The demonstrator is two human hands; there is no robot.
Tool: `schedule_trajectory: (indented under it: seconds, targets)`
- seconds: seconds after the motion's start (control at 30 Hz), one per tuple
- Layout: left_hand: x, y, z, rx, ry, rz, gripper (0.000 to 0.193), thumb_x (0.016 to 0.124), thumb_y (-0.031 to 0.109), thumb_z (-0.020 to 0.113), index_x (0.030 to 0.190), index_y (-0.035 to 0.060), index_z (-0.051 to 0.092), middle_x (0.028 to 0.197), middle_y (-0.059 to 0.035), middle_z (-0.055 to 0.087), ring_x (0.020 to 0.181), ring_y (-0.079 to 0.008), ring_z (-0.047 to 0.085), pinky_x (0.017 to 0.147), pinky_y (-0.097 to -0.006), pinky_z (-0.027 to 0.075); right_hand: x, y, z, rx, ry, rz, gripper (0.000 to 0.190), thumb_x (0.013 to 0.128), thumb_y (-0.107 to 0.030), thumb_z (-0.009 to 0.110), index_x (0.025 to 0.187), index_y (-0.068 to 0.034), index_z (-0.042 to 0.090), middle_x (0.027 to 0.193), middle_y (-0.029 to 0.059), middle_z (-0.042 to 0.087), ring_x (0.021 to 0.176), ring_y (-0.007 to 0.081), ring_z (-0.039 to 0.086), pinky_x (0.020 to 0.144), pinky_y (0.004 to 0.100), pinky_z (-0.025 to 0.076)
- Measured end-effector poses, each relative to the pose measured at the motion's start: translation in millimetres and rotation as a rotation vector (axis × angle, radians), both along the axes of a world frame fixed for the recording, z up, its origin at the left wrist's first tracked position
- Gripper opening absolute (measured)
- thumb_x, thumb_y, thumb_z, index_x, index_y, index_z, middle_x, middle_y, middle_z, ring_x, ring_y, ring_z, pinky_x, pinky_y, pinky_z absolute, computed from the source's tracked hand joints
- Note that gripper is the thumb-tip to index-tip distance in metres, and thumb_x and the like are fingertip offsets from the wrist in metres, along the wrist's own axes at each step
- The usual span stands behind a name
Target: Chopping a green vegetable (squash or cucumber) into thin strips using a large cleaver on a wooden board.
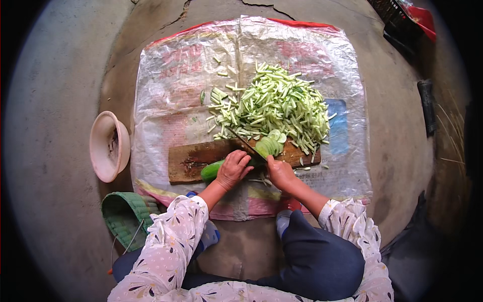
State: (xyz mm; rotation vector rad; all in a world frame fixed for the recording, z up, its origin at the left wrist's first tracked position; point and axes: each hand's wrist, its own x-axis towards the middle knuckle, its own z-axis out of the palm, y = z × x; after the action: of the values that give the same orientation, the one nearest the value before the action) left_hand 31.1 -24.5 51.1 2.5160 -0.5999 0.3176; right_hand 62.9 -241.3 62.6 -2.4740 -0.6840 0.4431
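My left hand (234,170) presses on a long green cucumber-like vegetable (211,171), its fingertips close to the blade. In my right hand (280,171) is the handle of a knife; the blade (241,139) slants up and left across the vegetable, and the handle is hidden by my fist. Thin pale-green round slices (269,146) lean in a row just right of the blade. Beneath them lies a worn wooden cutting board (185,162). Beyond the board a large heap of cut vegetable strips (283,102) spreads out, some touching the board's far edge.
A flattened printed woven plastic sack (158,113) covers the floor under the board. Left of it a pinkish basin (122,147) rests tilted, near a green woven basket (117,215). A black crate (392,19) stands far right, with a dark cylindrical object (426,107) nearer.
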Motion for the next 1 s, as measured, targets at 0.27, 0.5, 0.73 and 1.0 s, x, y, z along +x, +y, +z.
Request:
schedule_trajectory:
  seconds: [0.27, 0.5, 0.73, 1.0]
  targets:
    - [-3.5, 1.4, 0.8, 0.069, 0.112, 0.055, 0.039, 0.075, 0.024, 0.073, 0.106, 0.0057, 0.06, 0.109, -0.0132, 0.056, 0.102, -0.034, 0.055, 0.091, -0.0433, 0.047, -12.4, -14.7, 41.7, 0.045, -0.008, 0.04, 0.02, 0.079, -0.001, 0.051, 0.096, 0.001, 0.042, 0.064, 0.0228, 0.061, 0.06, 0.0424, 0.063, 0.053, 0.0522, 0.049]
    - [-4.8, 1.8, -6.3, 0.034, 0.024, 0.064, 0.038, 0.074, 0.025, 0.074, 0.103, 0.0052, 0.06, 0.107, -0.0143, 0.058, 0.102, -0.0352, 0.055, 0.088, -0.0438, 0.047, -24.0, -17.8, 61.3, -0.124, 0.107, 0.073, 0.018, 0.077, 0.001, 0.051, 0.092, 0.004, 0.042, 0.064, 0.0255, 0.061, 0.059, 0.043, 0.064, 0.052, 0.0518, 0.05]
    - [-2.7, -0.5, -3.3, 0.0, 0.007, 0.019, 0.043, 0.073, 0.022, 0.077, 0.106, 0.0048, 0.057, 0.108, -0.0147, 0.056, 0.104, -0.0359, 0.055, 0.09, -0.044, 0.047, -3.7, 10.5, 11.7, -0.158, 0.029, 0.08, 0.019, 0.079, -0.003, 0.053, 0.094, 0.005, 0.045, 0.067, 0.0252, 0.064, 0.063, 0.0397, 0.067, 0.055, 0.0481, 0.054]
    - [-7.9, 0.6, -5.7, -0.03, 0.07, 0.051, 0.045, 0.073, 0.021, 0.076, 0.109, 0.004, 0.056, 0.109, -0.0143, 0.055, 0.107, -0.0357, 0.054, 0.094, -0.0436, 0.046, -8.8, -3.9, 19.5, 0.016, 0.039, 0.036, 0.025, 0.079, -0.002, 0.053, 0.101, 0.0, 0.043, 0.067, 0.0231, 0.063, 0.063, 0.0434, 0.063, 0.055, 0.0527, 0.049]
